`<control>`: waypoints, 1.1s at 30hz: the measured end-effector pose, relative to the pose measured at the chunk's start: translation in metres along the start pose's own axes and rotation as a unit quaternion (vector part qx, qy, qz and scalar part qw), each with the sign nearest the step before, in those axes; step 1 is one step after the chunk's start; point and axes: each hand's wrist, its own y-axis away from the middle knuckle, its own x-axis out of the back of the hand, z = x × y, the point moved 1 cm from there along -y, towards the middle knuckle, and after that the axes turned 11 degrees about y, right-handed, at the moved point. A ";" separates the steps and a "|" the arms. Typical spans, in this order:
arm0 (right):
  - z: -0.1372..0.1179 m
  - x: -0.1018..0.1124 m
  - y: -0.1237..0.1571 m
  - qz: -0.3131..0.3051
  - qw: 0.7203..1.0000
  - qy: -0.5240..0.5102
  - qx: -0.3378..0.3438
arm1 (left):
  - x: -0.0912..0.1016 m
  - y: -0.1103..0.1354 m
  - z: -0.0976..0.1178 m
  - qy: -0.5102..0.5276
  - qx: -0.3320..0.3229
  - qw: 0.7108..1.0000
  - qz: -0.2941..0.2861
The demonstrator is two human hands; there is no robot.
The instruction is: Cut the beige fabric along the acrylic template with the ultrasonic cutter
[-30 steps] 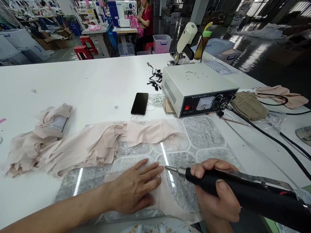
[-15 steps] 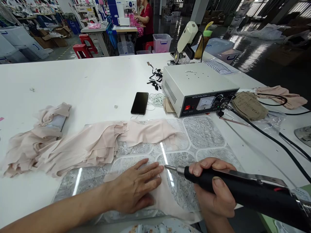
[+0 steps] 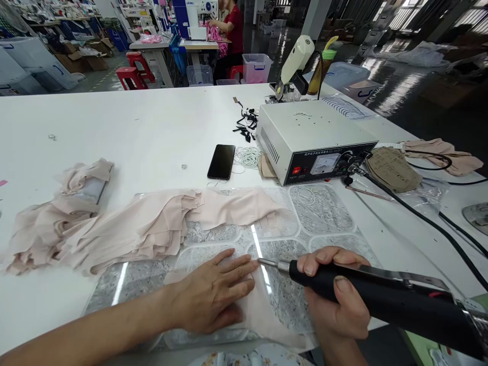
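Observation:
My left hand (image 3: 213, 295) lies flat, fingers stretched, pressing a pale pink fabric piece (image 3: 263, 315) onto a glossy patterned mat (image 3: 324, 213). My right hand (image 3: 335, 300) grips a black handheld tool (image 3: 381, 300) whose metal tip (image 3: 267, 263) touches the fabric right beside my left fingertips. A black cable (image 3: 419, 216) runs from the tool's side of the table to a grey control box (image 3: 312, 137) with a meter and a red switch.
A heap of pink fabric pieces (image 3: 114, 223) spreads left of the mat. A black phone (image 3: 221, 161), white elastic loops (image 3: 247, 156) and black scraps (image 3: 246, 124) lie behind. More fabric (image 3: 438, 152) sits at right. A person in red (image 3: 232, 25) sits at a far sewing machine.
The view shifted slightly; the tool tip and both hands stay almost in the same place on the fabric.

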 end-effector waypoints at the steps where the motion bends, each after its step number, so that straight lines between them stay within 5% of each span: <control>1: 0.000 -0.001 -0.001 -0.001 1.000 0.001 0.002 | 0.000 0.000 0.000 0.001 -0.002 1.000 0.003; 14: 0.002 -0.003 -0.003 -0.006 1.000 0.013 -0.002 | 0.000 0.001 -0.001 0.023 -0.009 0.999 0.031; 23: -0.005 0.011 -0.002 0.081 0.995 -0.018 -0.051 | -0.001 0.002 -0.002 0.034 0.013 0.999 -0.004; 33: -0.001 0.014 0.005 0.029 0.996 -0.058 -0.055 | 0.005 -0.005 0.004 0.035 0.064 0.997 -0.035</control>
